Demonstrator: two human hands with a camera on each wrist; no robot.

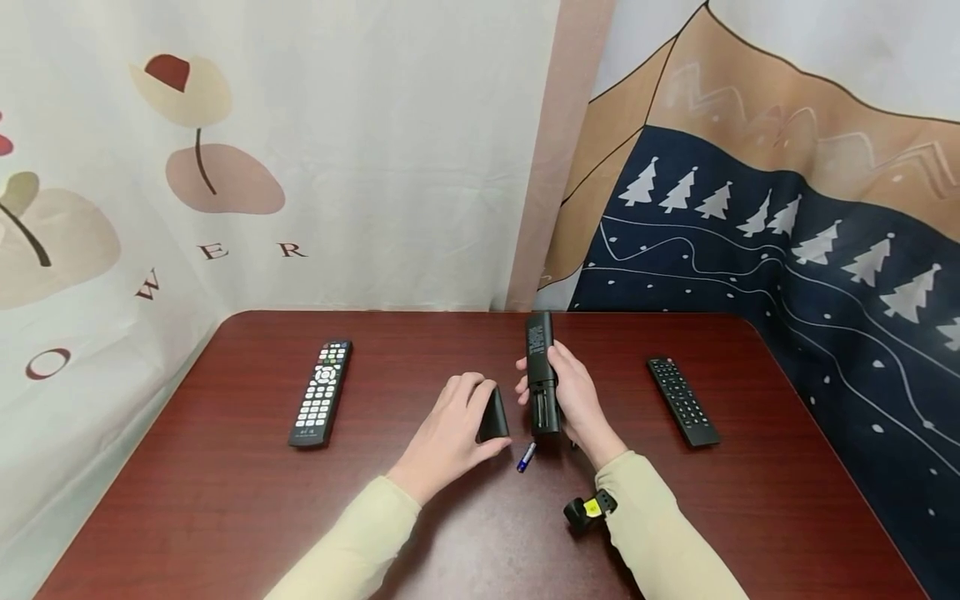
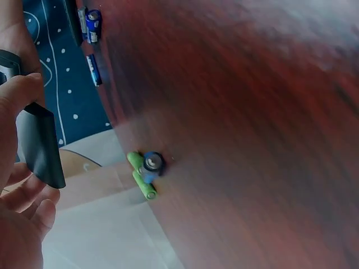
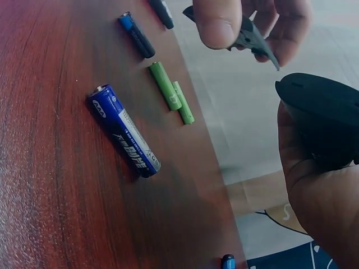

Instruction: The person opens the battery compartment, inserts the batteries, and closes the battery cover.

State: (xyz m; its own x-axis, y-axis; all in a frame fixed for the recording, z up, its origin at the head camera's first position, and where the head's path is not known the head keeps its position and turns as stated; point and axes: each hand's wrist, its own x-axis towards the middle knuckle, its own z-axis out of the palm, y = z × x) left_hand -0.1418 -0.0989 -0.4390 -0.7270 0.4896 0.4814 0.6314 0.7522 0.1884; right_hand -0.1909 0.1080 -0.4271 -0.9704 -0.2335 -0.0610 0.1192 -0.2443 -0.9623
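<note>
My left hand (image 1: 450,429) pinches a black battery cover (image 1: 492,415) between thumb and fingers, left of the remote. In the right wrist view the cover (image 3: 255,42) is held tilted, apart from the remote's end. My right hand (image 1: 581,400) grips a black remote control (image 1: 538,358) with its back up and its battery compartment (image 1: 543,410) uncovered at the near end. What lies inside the compartment is too small to tell. A blue AAA battery (image 3: 124,133) lies on the table below the remote, between the hands.
Green batteries (image 3: 166,87) and a dark blue one (image 3: 136,36) lie on the table. More blue batteries (image 2: 93,27) show in the left wrist view. One remote with white buttons (image 1: 322,392) lies left, a black remote (image 1: 682,402) right. Curtains (image 1: 405,167) hang behind the table.
</note>
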